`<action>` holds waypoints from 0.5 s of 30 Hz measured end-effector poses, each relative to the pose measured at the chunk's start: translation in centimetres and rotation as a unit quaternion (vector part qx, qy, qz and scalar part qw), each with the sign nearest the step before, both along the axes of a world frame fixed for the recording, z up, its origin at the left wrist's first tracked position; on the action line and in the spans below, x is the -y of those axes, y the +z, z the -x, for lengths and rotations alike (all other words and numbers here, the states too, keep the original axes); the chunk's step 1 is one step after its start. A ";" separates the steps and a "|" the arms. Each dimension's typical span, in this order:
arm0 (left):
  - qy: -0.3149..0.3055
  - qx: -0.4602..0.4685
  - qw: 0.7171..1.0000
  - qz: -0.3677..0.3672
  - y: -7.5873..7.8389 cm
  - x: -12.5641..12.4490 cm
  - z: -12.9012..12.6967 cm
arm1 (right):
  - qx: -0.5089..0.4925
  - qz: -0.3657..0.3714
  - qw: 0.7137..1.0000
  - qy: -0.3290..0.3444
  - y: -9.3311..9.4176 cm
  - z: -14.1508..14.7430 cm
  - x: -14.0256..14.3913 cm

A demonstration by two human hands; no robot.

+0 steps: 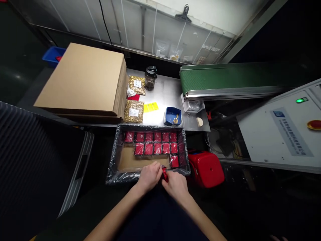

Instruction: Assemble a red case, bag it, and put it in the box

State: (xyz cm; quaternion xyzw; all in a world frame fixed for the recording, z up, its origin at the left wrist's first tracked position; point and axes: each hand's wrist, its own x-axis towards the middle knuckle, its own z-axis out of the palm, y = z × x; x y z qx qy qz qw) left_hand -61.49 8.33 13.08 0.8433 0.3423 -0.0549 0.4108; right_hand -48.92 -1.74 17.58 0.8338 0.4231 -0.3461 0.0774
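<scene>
At the upper left of the frame, a tall stack of flat brown cardboard sheets is lying on the steel bench. Below the centre, a small glossy red packet is being pinched between the left hand and the right hand, both brought close together with fingers curled, forearms angling upward from the bottom edge. It is being judged light, soft and slippery, best gripped by its edges. Just above, the plastic-lined cardboard tray is being filled with matching packets.
</scene>
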 end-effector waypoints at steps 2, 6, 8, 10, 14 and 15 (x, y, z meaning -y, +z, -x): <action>-0.011 0.015 1.000 0.021 -0.1 0.3 0.2 | 0.014 -0.001 0.999 -0.030 -0.4 -0.4 -0.2; -0.002 0.018 0.997 0.080 -0.2 0.5 -0.1 | 0.019 -0.004 0.994 -0.103 -1.3 -0.7 -0.1; -0.005 0.038 0.992 0.119 -0.3 0.3 -0.3 | -0.012 -0.006 0.994 -0.111 -1.8 -0.5 0.0; -0.007 0.065 0.987 0.144 -0.4 0.0 -0.4 | -0.047 -0.007 0.994 -0.096 -2.1 -0.4 0.2; 0.009 0.077 0.991 0.113 -0.6 -0.2 0.0 | -0.088 -0.012 0.996 -0.025 -2.0 -0.6 -0.2; 0.020 0.072 0.993 0.095 -0.6 0.0 0.2 | -0.097 -0.012 0.995 -0.002 -1.9 -0.7 -0.3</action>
